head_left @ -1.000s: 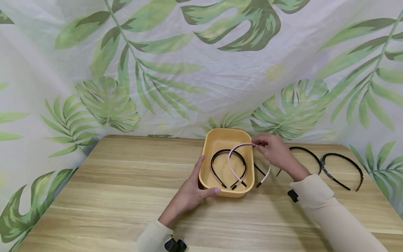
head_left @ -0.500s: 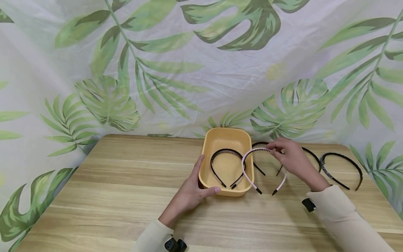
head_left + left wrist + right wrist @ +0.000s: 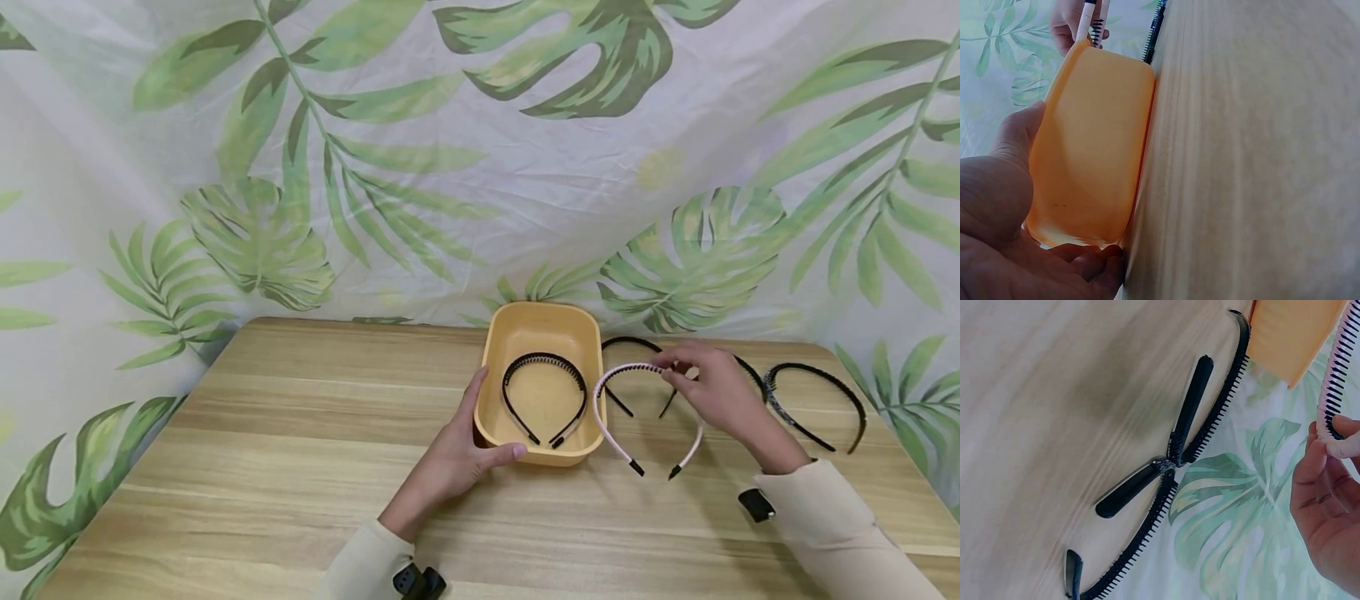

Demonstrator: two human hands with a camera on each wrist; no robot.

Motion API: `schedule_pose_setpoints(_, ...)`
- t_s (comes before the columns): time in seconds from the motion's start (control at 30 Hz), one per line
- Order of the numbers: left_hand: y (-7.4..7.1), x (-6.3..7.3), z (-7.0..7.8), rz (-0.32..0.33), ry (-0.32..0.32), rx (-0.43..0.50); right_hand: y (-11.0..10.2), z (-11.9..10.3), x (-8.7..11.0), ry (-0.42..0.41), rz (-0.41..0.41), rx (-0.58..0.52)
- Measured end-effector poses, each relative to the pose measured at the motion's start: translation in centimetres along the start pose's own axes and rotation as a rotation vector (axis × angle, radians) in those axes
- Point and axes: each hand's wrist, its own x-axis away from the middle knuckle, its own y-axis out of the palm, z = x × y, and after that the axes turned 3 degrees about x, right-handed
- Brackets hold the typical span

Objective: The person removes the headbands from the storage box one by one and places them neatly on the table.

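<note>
My left hand (image 3: 457,454) grips a yellow-orange bin (image 3: 543,321) at its near left corner, thumb over the front rim. In the left wrist view the fingers (image 3: 1094,262) curl around the low end of the bin. A black toothed headband (image 3: 543,358) lies inside it. To the right of the bin, my right hand (image 3: 708,387) pinches the top of a pink headband (image 3: 633,367) with dark teeth and black tips. The pink headband hangs with its ends toward me, overlapping a black headband behind it in the head view. Its right part is partly hidden by the hand.
Black headbands lie in a row on the wooden table (image 3: 300,467), right of the bin. The rightmost headband (image 3: 817,371) has a patterned side and touches its neighbour. A leaf-print cloth (image 3: 420,208) hangs behind the table's back edge.
My right hand has drawn the pink headband from over the bin to the right and toward me, uncovering part of a black headband. The left hand and bin stay put.
</note>
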Motion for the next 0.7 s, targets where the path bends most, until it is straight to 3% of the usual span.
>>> schedule_pose_setpoints(0.7, -0.1, 0.0, 0.0, -0.003, -0.003, -0.005, 0.2, 0.8, 2.0, -0.074, 0.059, 0.047)
